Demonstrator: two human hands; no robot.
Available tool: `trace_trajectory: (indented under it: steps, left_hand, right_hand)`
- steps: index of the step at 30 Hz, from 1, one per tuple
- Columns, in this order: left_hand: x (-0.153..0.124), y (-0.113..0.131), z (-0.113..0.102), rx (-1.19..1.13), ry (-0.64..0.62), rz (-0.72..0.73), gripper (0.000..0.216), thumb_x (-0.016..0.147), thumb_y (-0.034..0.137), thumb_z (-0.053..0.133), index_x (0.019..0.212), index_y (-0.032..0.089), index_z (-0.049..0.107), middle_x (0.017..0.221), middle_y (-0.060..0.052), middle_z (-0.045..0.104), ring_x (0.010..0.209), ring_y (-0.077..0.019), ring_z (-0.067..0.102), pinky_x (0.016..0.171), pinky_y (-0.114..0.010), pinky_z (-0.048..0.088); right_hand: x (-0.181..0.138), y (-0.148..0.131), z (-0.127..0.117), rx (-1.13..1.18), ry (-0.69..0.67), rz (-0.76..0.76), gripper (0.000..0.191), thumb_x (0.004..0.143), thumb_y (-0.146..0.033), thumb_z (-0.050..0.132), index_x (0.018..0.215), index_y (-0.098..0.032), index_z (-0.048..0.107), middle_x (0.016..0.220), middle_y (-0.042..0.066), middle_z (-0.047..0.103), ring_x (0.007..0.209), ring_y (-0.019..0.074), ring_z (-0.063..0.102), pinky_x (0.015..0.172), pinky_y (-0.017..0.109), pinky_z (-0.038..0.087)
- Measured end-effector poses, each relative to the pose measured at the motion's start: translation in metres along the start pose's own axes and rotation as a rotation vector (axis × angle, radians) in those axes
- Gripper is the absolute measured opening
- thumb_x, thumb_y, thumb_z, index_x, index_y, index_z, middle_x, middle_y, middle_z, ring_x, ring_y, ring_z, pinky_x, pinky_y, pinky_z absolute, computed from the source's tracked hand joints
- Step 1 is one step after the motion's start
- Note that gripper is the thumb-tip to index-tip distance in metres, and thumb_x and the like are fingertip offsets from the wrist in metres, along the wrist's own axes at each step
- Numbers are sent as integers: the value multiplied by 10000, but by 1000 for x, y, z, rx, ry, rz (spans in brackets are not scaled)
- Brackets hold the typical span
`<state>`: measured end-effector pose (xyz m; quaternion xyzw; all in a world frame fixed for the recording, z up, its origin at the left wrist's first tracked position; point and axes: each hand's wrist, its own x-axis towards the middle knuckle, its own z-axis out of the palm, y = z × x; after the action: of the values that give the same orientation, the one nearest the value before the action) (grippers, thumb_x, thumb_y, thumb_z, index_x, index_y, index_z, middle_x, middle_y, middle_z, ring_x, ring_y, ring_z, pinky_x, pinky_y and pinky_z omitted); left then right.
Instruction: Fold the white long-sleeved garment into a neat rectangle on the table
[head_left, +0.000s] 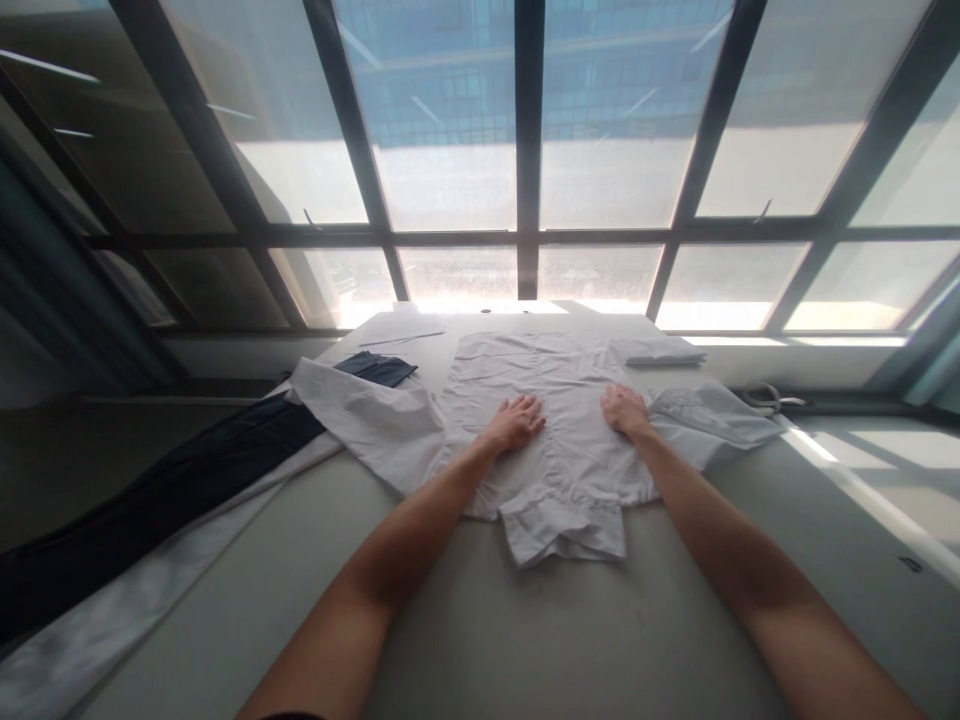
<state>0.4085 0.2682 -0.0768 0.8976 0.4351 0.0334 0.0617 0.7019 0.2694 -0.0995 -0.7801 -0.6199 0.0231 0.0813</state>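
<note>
A white shirt (559, 375) lies spread flat on a grey table (525, 630), its collar nearest me and its sleeves out to either side. My left hand (516, 420) rests palm down on the shirt's left half, fingers stretched out. On the right half, my right hand (624, 408) also lies flat with its fingers extended. Neither hand holds anything.
A dark navy garment (187, 480) trails off the table's left side over a white cloth (90, 630). A folded white piece (656, 350) and a paper sheet (401, 333) lie at the far edge. Large windows stand behind. A cable (765, 395) lies on the right sill.
</note>
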Motion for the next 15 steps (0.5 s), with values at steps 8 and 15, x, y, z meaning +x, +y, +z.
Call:
trace_trajectory:
  steps: [8,15]
  left_hand:
    - [-3,0,-1,-11,5,-17,605,1105,516,270,1644,244,307,1731,-92,238,1596,-293,196,1266,-555,181]
    - [-13,11,-1,7,12,-38,639,1102,548,229,1658,237,276,1737,-89,218,1599,-294,183,1270,-554,174]
  right_hand:
    - [-4,-3,0,10,19,-7,589,1062,-407,299,1578,-173,460,1664,172,370,1540,285,328,1250,503,224]
    - [-14,-7,0,-51,-8,5,617,1083,-414,238,1638,-171,358,1711,148,275,1578,258,241,1271,479,171]
